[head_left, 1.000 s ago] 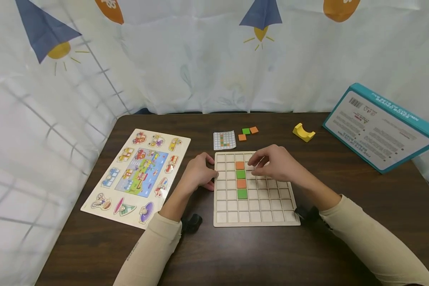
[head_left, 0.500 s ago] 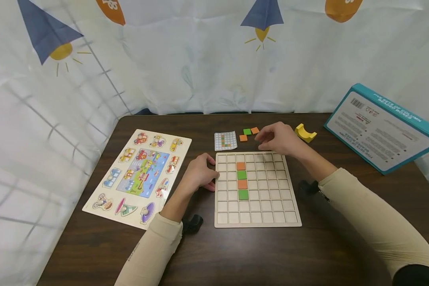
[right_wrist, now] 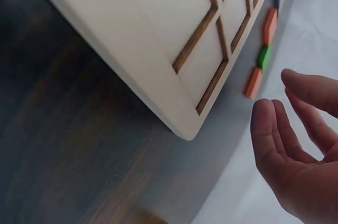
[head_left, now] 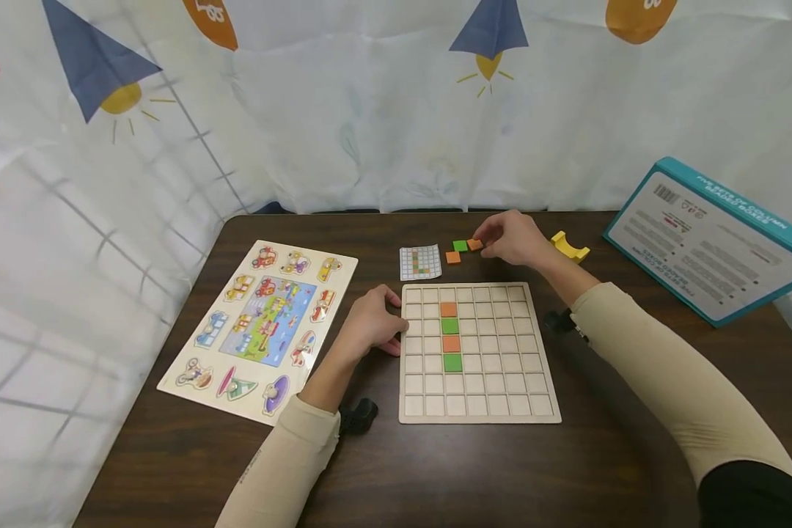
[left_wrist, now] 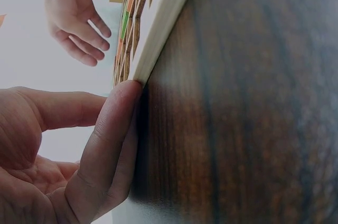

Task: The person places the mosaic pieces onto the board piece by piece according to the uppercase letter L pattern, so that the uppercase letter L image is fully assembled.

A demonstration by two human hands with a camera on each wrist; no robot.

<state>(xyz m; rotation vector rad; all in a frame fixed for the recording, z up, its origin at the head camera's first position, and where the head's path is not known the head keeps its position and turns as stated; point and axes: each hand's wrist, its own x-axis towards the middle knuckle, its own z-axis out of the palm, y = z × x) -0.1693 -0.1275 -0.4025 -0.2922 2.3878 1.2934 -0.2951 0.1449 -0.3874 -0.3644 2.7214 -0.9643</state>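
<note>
My left hand (head_left: 372,320) touches the left edge of the grid board (head_left: 501,384), its digits parted, one fingertip against the rim; I cannot tell how firmly they press. The board lies flat on the dark table (head_left: 383,484), bearing in its third column from the left, from far to near, an orange, a green, an orange and a green tile. My right hand (head_left: 513,238) is beyond the far edge, fingertips at the outer loose orange tile (head_left: 474,244). In the right wrist view a gap separates my thumb from my fingers; contact with the tile cannot be made out. Just beside it lie the loose green tile (head_left: 460,246) and the second loose orange tile (head_left: 452,257), with the pattern card (head_left: 419,262) to their left. The yellow curved block (head_left: 570,248) is near my right wrist; the teal-edged box (head_left: 713,242) stands tilted farther right, the picture puzzle (head_left: 313,262) lies left.
</note>
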